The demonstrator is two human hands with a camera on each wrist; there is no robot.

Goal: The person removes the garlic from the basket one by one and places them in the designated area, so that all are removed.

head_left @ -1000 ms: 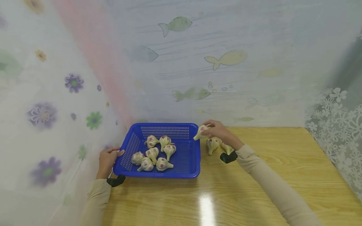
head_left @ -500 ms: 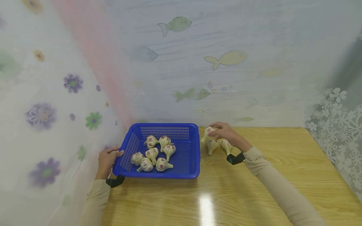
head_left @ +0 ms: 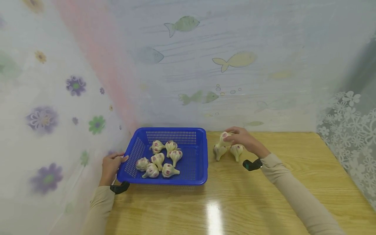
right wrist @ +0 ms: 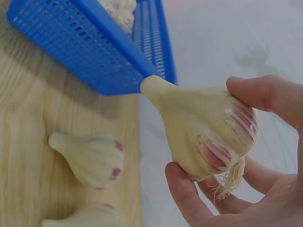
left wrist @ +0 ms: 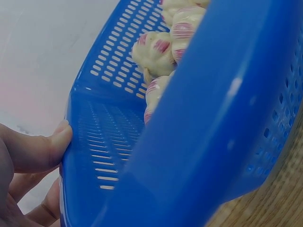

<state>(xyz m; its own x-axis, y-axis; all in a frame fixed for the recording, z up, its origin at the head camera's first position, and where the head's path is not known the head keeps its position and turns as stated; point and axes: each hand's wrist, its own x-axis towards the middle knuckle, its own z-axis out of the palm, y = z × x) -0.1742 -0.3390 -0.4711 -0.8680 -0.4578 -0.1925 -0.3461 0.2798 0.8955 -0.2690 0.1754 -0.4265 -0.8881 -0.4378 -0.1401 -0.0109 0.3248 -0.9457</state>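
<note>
A blue plastic basket (head_left: 199, 166) stands on the table with several garlic bulbs (head_left: 158, 160) inside. My left hand (head_left: 110, 168) grips the basket's left rim, its thumb (left wrist: 42, 149) on the inner side in the left wrist view. Right of the basket, my right hand (head_left: 245, 142) holds one garlic bulb (right wrist: 203, 127) between thumb and fingers, its stem toward the basket and its roots toward my palm. The held bulb is raised above two garlic bulbs lying on the table, one nearer the basket (head_left: 219, 152) and one to its right (head_left: 236, 152).
The wooden table (head_left: 235, 202) meets a back wall (head_left: 188, 65) with painted fish. A flowered wall covering (head_left: 53, 130) runs close along the left, beside my left hand. Lace with white flowers (head_left: 352, 120) hangs at the right.
My right hand has moved to the right with its garlic bulb, from the basket's right rim to above the loose bulbs. The left hand and basket have stayed in place.
</note>
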